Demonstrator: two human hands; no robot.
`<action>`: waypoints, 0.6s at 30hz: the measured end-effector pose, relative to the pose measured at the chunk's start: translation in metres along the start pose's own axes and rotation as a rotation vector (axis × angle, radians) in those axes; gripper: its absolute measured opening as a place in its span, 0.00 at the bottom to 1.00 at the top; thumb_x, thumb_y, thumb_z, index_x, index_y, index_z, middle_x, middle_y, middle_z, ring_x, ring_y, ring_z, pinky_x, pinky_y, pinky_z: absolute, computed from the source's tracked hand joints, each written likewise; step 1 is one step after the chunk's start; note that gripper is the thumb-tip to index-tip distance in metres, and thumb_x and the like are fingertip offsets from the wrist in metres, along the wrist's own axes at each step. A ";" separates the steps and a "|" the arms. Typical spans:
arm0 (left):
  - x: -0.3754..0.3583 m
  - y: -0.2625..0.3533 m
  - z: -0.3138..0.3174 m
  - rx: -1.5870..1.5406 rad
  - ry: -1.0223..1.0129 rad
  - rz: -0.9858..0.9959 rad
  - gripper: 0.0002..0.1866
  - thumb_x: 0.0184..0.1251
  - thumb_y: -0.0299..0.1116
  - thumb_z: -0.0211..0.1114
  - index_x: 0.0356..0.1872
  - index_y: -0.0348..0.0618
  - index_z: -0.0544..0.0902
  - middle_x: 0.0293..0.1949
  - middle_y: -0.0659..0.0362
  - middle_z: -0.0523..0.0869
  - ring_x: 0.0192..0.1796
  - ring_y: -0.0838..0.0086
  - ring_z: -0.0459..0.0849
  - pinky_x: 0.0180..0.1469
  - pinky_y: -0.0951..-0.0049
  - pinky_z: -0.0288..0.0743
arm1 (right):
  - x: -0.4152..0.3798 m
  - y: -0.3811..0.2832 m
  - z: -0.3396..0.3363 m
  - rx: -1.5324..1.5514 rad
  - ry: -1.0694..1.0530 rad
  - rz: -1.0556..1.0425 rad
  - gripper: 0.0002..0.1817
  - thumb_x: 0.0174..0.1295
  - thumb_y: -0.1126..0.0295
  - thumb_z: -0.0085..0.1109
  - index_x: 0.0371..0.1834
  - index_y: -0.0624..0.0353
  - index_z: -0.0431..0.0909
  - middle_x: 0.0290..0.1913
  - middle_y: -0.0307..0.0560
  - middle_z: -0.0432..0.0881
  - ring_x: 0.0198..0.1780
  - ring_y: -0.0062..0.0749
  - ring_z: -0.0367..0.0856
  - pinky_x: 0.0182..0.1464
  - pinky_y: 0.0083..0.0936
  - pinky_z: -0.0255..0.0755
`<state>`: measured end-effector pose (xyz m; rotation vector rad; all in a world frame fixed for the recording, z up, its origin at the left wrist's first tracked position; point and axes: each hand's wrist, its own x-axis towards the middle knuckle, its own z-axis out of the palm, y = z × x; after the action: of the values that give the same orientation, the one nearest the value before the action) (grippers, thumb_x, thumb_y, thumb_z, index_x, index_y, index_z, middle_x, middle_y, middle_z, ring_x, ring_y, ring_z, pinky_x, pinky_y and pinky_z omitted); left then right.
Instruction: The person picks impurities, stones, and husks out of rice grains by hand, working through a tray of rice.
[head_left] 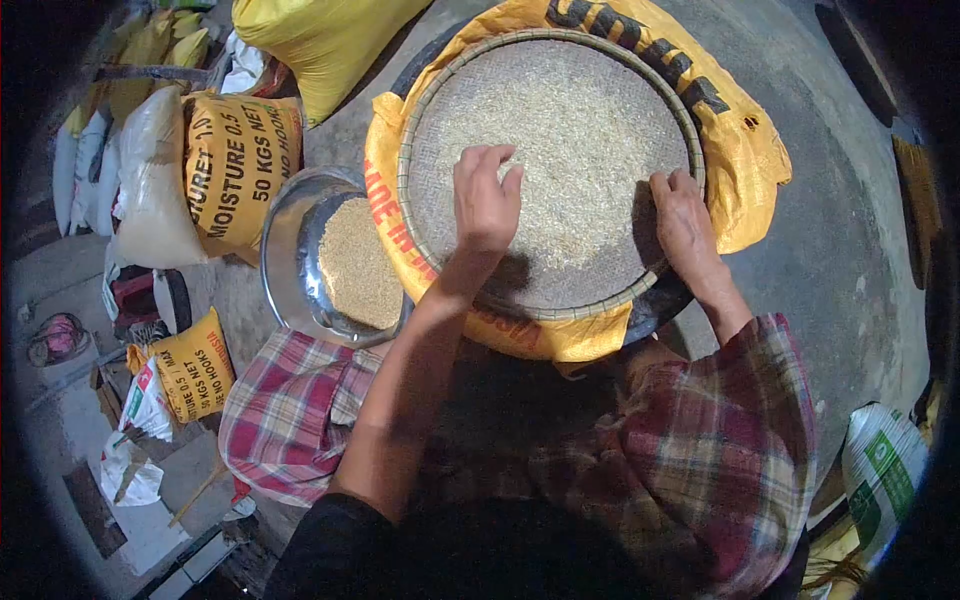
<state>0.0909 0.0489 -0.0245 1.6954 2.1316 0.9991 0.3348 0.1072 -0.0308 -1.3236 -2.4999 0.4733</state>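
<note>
A round woven winnowing tray (428, 235) with a bamboo rim holds a spread layer of pale grain (585, 130). Above its left part is my left hand (487, 200), fingers bent and thumb apart, with nothing visible between them. At the right edge my right hand (685, 215) curls over the rim, its fingertips just inside; the underside of the fingers is hidden. Under the tray lies a yellow printed sack (755, 150), draped over a dark round container (655, 318) that shows only at its edges.
Left of the tray stands a metal basin (285, 225) with brownish grain (358, 265). Full printed sacks (240, 175) and a yellow sack (325, 50) sit farther left and behind. A smaller sack (195, 370) lies at left; a green-white sack (885, 475) is at lower right.
</note>
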 end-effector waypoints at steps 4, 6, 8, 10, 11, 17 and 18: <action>0.011 0.017 0.009 0.074 -0.017 0.062 0.11 0.56 0.28 0.66 0.39 0.37 0.80 0.38 0.51 0.78 0.41 0.62 0.78 0.44 0.67 0.72 | 0.002 0.010 0.006 0.042 -0.003 0.055 0.05 0.56 0.79 0.46 0.35 0.68 0.67 0.34 0.61 0.70 0.41 0.53 0.72 0.43 0.41 0.66; 0.008 0.025 0.008 0.085 -0.071 0.159 0.09 0.55 0.29 0.68 0.36 0.37 0.81 0.34 0.52 0.79 0.38 0.63 0.77 0.42 0.67 0.71 | 0.004 0.014 0.003 0.237 0.132 0.021 0.04 0.60 0.78 0.50 0.35 0.65 0.68 0.32 0.59 0.73 0.36 0.51 0.74 0.40 0.39 0.69; 0.003 0.017 0.014 0.084 -0.102 0.151 0.08 0.54 0.29 0.68 0.33 0.37 0.81 0.32 0.53 0.79 0.36 0.63 0.77 0.41 0.67 0.71 | 0.004 0.014 -0.009 0.411 0.058 0.162 0.05 0.59 0.77 0.52 0.35 0.65 0.68 0.31 0.59 0.74 0.35 0.53 0.75 0.38 0.39 0.69; 0.002 0.019 0.016 0.078 -0.131 0.146 0.07 0.54 0.30 0.68 0.31 0.38 0.81 0.30 0.53 0.79 0.35 0.64 0.77 0.40 0.67 0.71 | 0.002 0.021 -0.009 0.779 0.014 0.320 0.06 0.56 0.76 0.55 0.33 0.64 0.68 0.28 0.59 0.78 0.33 0.59 0.76 0.36 0.38 0.71; 0.001 0.020 0.015 0.057 -0.141 0.093 0.07 0.54 0.29 0.68 0.30 0.38 0.81 0.29 0.53 0.78 0.34 0.64 0.77 0.39 0.67 0.71 | 0.001 0.021 -0.010 0.776 0.016 0.325 0.06 0.56 0.76 0.55 0.33 0.64 0.68 0.28 0.59 0.78 0.33 0.59 0.76 0.36 0.38 0.71; 0.018 0.042 0.022 -0.056 -0.197 0.070 0.07 0.53 0.29 0.68 0.30 0.38 0.80 0.30 0.53 0.79 0.34 0.63 0.77 0.39 0.67 0.71 | 0.002 0.016 0.004 0.193 0.037 0.107 0.07 0.49 0.81 0.57 0.30 0.66 0.70 0.31 0.60 0.76 0.37 0.55 0.77 0.40 0.38 0.71; 0.024 0.046 0.030 -0.075 -0.194 0.149 0.07 0.53 0.29 0.68 0.31 0.38 0.80 0.30 0.53 0.79 0.35 0.62 0.77 0.40 0.65 0.70 | 0.004 0.021 0.015 0.198 0.045 0.109 0.06 0.49 0.81 0.57 0.30 0.67 0.71 0.31 0.61 0.76 0.38 0.57 0.77 0.40 0.41 0.70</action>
<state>0.1362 0.0863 -0.0120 1.8546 1.8477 0.8986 0.3431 0.1193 -0.0524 -1.3803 -2.2853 0.6880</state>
